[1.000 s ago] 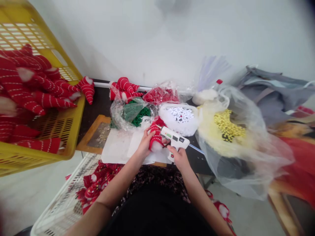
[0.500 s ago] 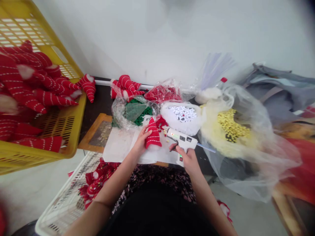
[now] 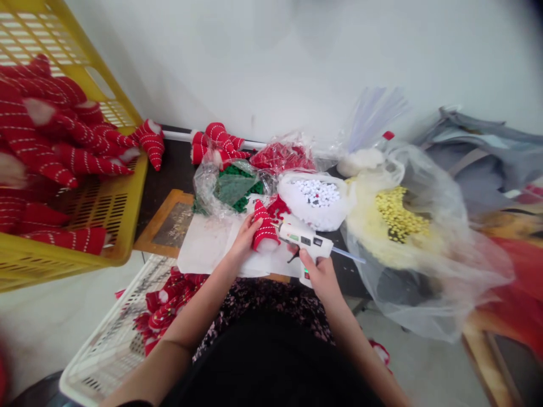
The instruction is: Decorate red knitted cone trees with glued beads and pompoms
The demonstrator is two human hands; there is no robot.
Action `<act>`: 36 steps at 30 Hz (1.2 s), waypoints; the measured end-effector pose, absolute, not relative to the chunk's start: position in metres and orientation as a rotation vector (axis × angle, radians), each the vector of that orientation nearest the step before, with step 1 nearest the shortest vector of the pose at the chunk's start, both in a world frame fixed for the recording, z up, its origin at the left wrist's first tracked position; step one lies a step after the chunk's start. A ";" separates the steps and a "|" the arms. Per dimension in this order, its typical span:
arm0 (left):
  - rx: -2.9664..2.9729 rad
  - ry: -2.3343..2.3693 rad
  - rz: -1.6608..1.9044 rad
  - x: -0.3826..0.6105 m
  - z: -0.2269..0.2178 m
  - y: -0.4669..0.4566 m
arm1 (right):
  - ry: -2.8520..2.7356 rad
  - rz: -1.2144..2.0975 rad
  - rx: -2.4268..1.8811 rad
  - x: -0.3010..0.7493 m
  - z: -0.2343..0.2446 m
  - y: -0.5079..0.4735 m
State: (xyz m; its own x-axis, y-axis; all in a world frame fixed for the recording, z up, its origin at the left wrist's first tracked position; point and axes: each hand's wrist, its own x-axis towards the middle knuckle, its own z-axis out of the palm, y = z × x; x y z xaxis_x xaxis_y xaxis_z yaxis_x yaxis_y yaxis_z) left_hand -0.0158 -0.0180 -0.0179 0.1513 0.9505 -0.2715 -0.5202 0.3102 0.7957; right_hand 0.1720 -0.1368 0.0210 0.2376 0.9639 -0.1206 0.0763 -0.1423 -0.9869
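Observation:
My left hand (image 3: 245, 236) is closed on a small stuffed red cone hat (image 3: 264, 227) with white stitched stripes and a pale round base, held over white paper sheets (image 3: 203, 243). In my right hand (image 3: 321, 272) is a white glue gun (image 3: 306, 239), with a clear glue stick (image 3: 348, 254) poking out of its back. The gun's nozzle points left at the hat's striped side, touching it or very close. Small red pompoms (image 3: 278, 208) lie just behind the hat.
Behind the paper stand bags of green pompoms (image 3: 237, 183), red pieces (image 3: 282, 157) and white pieces (image 3: 316, 193). A bag of yellow pieces (image 3: 401, 215) is at right. Striped hats fill a yellow crate (image 3: 127, 237) at left; a white basket (image 3: 91, 350) sits below.
The glue gun has moved left, bringing its nozzle up to the hat. The hat has tilted so that more of its pale base shows.

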 end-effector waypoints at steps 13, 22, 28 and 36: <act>1.060 1.287 1.333 -0.029 -0.016 -0.037 | -0.704 1.257 -1.200 0.133 -0.003 -0.097; 2.011 1.256 1.226 -0.060 -0.003 -0.076 | -0.701 1.273 -1.230 0.128 -0.005 -0.098; 2.053 1.324 1.211 -0.058 -0.017 -0.067 | -0.741 1.296 -1.195 0.119 -0.004 -0.097; 1.616 1.232 1.330 -0.059 -0.011 -0.078 | -0.717 1.261 -1.209 0.130 0.000 -0.100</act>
